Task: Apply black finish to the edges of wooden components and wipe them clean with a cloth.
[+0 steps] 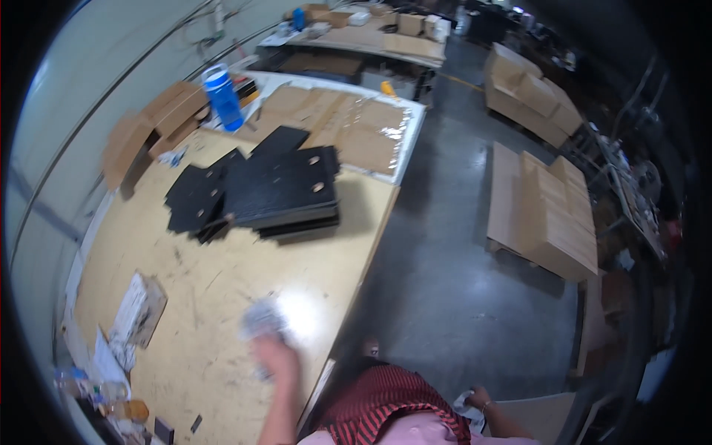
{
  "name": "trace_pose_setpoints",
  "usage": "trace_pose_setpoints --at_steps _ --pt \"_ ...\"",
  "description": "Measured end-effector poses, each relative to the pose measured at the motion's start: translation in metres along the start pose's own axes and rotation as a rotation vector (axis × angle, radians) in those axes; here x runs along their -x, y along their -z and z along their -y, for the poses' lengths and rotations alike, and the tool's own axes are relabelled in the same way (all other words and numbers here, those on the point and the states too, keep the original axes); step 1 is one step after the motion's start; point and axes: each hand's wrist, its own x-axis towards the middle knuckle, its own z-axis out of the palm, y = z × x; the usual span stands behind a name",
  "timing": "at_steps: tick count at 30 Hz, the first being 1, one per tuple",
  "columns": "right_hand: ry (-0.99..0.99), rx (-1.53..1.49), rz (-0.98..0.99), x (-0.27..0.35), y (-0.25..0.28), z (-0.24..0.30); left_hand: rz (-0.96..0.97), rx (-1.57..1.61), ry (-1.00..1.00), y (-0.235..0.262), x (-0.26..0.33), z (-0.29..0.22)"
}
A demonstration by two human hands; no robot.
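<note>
Past the blurred cloth (262,317) sit black panels (278,185), a blue bottle (223,100).

A scuffed wooden desk (215,297), stacked black panels (282,185), cardboard boxes (174,104) and a bare grey floor (430,259) show a workshop.

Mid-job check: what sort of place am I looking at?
Probably a workshop or small factory floor: a scuffed worktable bears stacked black pieces, a second bench with boxes stands beyond it, and large tan stacks sit along the floor.
</note>
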Motion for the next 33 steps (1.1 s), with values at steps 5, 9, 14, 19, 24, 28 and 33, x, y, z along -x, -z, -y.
trace_pose_setpoints --at_steps 5,9,14,19,24,28,33 --pt "0.227 -0.017 0.032 -0.050 0.051 0.087 0.580 0.622 -0.539 -0.020 0.062 -0.107" --pt "0.231 -0.273 -0.057 -0.090 0.059 0.067 0.125 0.560 -0.241 0.037 0.051 0.021" --pt "0.211 -0.210 0.008 -0.120 0.019 0.009 -0.160 0.135 0.230 0.150 0.089 0.187" --pt "0.338 0.120 0.094 -0.120 0.021 0.067 -0.262 -0.358 0.287 0.177 0.141 0.277" --pt "0.347 -0.176 0.077 -0.053 0.052 0.191 -0.409 -0.410 0.548 0.209 0.121 0.303" --pt "0.664 -0.196 -0.582 -0.036 0.061 0.253 -0.403 0.289 0.523 0.158 0.060 0.246" --pt "0.880 -0.349 -0.274 0.075 0.082 0.419 0.136 0.245 -0.118 0.072 0.063 0.094"
